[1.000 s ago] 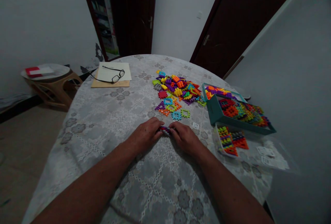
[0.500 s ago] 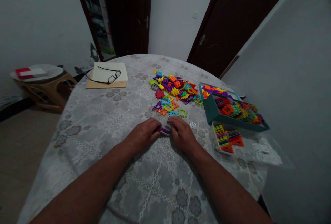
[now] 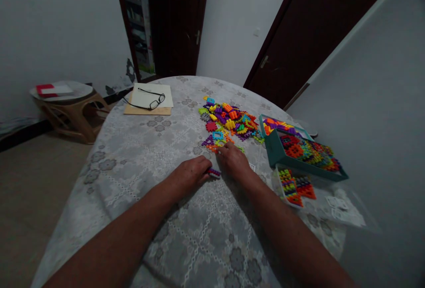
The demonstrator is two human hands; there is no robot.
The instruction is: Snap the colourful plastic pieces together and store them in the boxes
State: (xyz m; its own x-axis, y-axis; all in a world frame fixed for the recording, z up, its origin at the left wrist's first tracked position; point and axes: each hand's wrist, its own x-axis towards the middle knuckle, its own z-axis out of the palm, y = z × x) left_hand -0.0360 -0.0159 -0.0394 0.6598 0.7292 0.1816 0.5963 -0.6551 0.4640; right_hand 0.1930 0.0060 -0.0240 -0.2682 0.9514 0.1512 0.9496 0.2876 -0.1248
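My left hand (image 3: 194,170) is closed on a small stack of toothed plastic building pieces (image 3: 214,173), purple and red with a pale edge, held just above or against the tablecloth. Most of the stack lies hidden behind my fingers. My right hand (image 3: 233,160) is apart from the stack, its fingers slightly parted at the near edge of the loose pieces. Under its fingertips are orange pieces (image 3: 211,148); whether they touch is unclear. Close by lie a purple triangle (image 3: 208,140) and a blue square frame (image 3: 218,135).
Beyond is a heap of colourful pieces (image 3: 230,117). At right stand a teal box (image 3: 274,148) of sorted pieces and a clear plastic tub (image 3: 281,186) with more. Eyeglasses (image 3: 154,104) rest on paper and a board at far left. The round table has a patterned grey cloth (image 3: 133,168).
My right hand has left the stack and moved forward to the loose pieces, covering some of them. My left hand keeps hold of the stack. The view has shifted slightly.
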